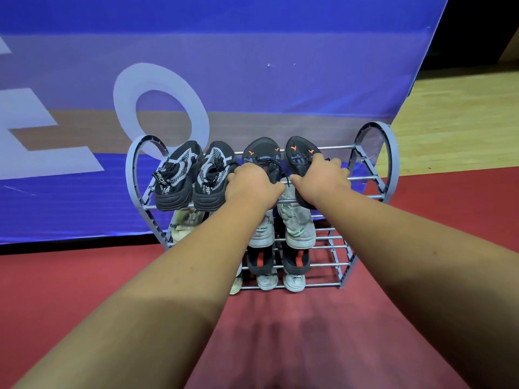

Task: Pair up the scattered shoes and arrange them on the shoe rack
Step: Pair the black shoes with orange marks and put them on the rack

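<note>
A grey shoe rack [390, 161] with heart-shaped ends stands on the red floor against a blue banner. On its top shelf sit two black-and-white mesh shoes [196, 175] at the left and two dark shoes with orange marks at the right. My left hand [252, 188] grips the left dark shoe [261, 153]. My right hand [320, 178] grips the right dark shoe [300, 153]. Both shoes rest toes-up on the top bars. Lower shelves hold white-and-green sneakers [299, 226], dark shoes [295, 261] and white shoes [293, 282], partly hidden by my arms.
The blue banner [224, 66] with white lettering rises right behind the rack. Red floor [309, 332] spreads in front of the rack, and wooden flooring [455, 122] lies beyond it at the right. More pale shoes [182, 223] show under the left pair.
</note>
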`<move>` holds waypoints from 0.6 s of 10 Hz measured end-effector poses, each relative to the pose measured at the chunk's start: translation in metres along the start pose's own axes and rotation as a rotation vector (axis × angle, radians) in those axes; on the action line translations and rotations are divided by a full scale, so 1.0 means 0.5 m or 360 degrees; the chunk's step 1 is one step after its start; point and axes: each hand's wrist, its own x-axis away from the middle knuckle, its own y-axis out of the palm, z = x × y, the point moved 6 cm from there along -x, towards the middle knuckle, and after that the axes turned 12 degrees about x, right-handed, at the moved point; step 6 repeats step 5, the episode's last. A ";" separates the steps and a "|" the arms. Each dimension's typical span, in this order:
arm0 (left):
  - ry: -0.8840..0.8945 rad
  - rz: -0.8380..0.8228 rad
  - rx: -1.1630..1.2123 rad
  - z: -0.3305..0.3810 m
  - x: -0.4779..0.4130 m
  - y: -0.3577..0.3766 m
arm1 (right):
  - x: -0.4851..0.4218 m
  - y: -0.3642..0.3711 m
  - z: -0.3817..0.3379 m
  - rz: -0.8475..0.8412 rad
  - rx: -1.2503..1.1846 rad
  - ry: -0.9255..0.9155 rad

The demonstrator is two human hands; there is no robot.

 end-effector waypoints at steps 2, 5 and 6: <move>0.0038 -0.0101 0.0041 -0.004 0.028 -0.042 | 0.028 -0.017 0.003 -0.0048 0.0041 -0.0019; 0.0253 -0.0106 0.0234 0.002 0.080 -0.226 | 0.102 -0.176 0.001 0.0089 -0.0223 -0.0179; 0.0253 -0.0106 0.0234 0.002 0.080 -0.226 | 0.102 -0.176 0.001 0.0089 -0.0223 -0.0179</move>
